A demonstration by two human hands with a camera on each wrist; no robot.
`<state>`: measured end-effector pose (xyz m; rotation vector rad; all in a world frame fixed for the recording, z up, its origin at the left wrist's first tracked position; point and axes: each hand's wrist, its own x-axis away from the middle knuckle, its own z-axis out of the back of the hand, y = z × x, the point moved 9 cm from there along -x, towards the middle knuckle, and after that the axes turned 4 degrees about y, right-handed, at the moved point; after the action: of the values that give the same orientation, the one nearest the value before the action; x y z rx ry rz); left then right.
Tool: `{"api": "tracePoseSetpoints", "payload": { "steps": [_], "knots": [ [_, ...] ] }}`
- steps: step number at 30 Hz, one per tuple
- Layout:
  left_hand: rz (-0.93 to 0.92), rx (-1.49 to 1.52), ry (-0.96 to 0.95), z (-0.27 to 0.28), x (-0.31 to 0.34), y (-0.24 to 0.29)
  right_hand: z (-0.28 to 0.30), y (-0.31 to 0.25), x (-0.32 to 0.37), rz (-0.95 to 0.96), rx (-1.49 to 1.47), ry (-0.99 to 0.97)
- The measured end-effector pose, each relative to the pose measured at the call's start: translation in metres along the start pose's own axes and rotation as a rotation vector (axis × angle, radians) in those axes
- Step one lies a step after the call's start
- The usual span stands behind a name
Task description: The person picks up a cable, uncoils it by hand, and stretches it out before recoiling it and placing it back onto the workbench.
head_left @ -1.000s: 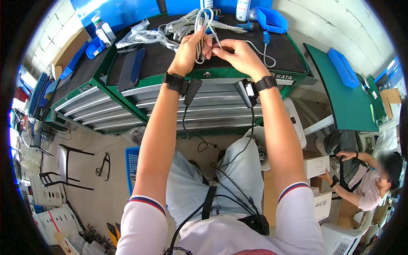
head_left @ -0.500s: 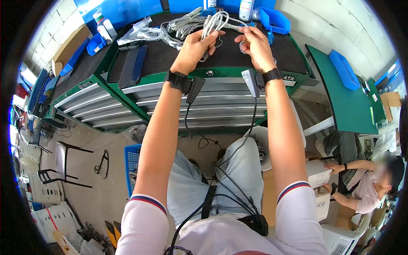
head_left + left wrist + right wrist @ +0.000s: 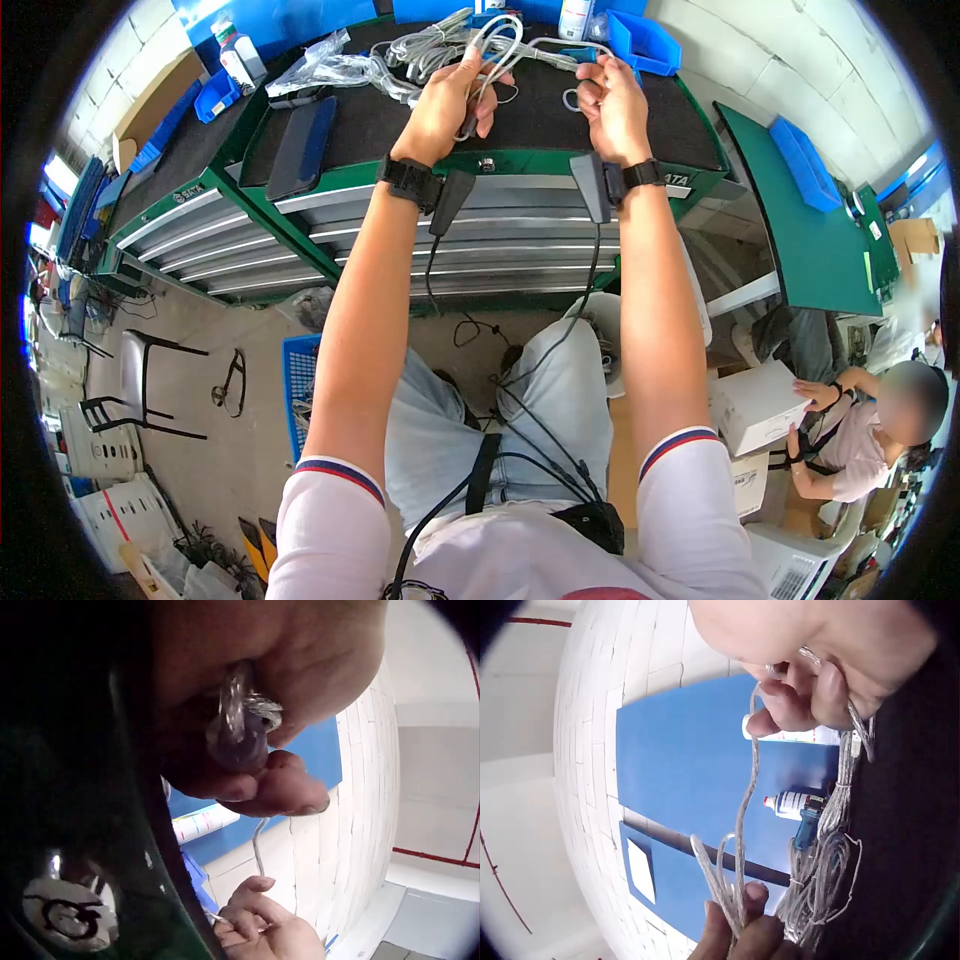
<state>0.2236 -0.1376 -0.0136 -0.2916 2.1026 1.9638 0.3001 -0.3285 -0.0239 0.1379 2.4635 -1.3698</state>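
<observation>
A silvery clear-jacketed cable (image 3: 503, 45) is looped in my left hand (image 3: 440, 115), gripped between thumb and fingers. One strand runs across to my right hand (image 3: 615, 112), whose fingers are curled and pinch it. In the right wrist view the strand (image 3: 746, 795) rises from the loops in the left hand (image 3: 742, 937) to the right fingertips (image 3: 780, 705), and more cable (image 3: 859, 724) hangs beyond that palm. Seen by the left wrist camera, the bundle (image 3: 236, 705) passes through the left palm, its far side hidden by the fingers.
Coiled cables (image 3: 425, 50) and clear plastic bags (image 3: 315, 70) lie on the black-topped tool cabinet (image 3: 370, 150), near a dark phone-like slab (image 3: 303, 145). Behind stand a spray can (image 3: 576, 20) and a blue bin (image 3: 645, 45). At right, another person holds a white box (image 3: 755, 405).
My hands were close together at the bundle; the right has moved away to the right, drawing a strand out between them. The left keeps its grip. The other person's white box has shifted.
</observation>
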Motion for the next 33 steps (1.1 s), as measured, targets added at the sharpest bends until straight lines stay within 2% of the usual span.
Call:
{"api": "tracePoseSetpoints", "payload": {
  "steps": [2,4,6,9,12,16,17,20,22,24,25,26,28,30,31,33],
  "knots": [
    [0.002,-0.005,-0.006,-0.002,0.001,0.003,-0.003,-0.002,0.002,0.004,-0.008,-0.005],
    [0.015,-0.029,0.06,0.002,0.002,0.0,-0.013,0.004,0.005,-0.075,0.031,-0.133],
    [-0.018,-0.025,0.098,0.003,0.002,-0.002,-0.021,0.003,0.008,-0.025,0.172,-0.226],
    [-0.011,0.085,0.102,0.002,0.0,0.001,-0.026,0.002,0.013,-0.041,0.219,-0.22],
    [0.014,-0.037,0.096,0.0,0.001,0.002,-0.028,0.0,0.015,-0.033,0.238,-0.261],
    [0.02,0.017,0.147,0.006,-0.006,-0.006,-0.027,-0.002,0.018,-0.006,0.313,-0.198],
    [0.023,0.033,0.141,0.007,-0.007,-0.008,-0.03,-0.002,0.017,-0.003,0.318,-0.234],
    [0.027,-0.008,0.138,0.004,-0.003,-0.004,-0.027,0.002,0.013,0.02,0.308,-0.222],
    [0.027,-0.036,0.136,0.005,-0.004,-0.005,-0.029,-0.006,0.018,0.057,0.403,-0.183],
    [0.008,0.006,0.157,0.007,-0.008,-0.006,-0.029,-0.007,0.019,0.142,0.456,-0.09],
    [0.006,-0.014,0.152,0.008,-0.01,-0.009,-0.036,-0.013,0.021,0.319,0.661,-0.114],
    [-0.001,-0.017,0.151,0.009,-0.014,-0.011,-0.033,-0.007,0.021,0.289,0.635,-0.113],
    [0.01,-0.065,0.176,0.011,-0.012,-0.011,-0.044,-0.034,0.046,0.516,0.816,-0.054],
    [-0.032,-0.126,0.204,0.009,-0.006,-0.005,-0.055,-0.071,0.077,0.84,1.09,-0.014],
    [-0.04,-0.144,0.18,0.009,-0.009,-0.007,-0.049,-0.083,0.087,0.724,1.138,0.016],
    [-0.037,-0.205,0.157,0.006,-0.005,-0.006,-0.028,-0.102,0.1,0.656,1.388,0.123]
  ]
}}
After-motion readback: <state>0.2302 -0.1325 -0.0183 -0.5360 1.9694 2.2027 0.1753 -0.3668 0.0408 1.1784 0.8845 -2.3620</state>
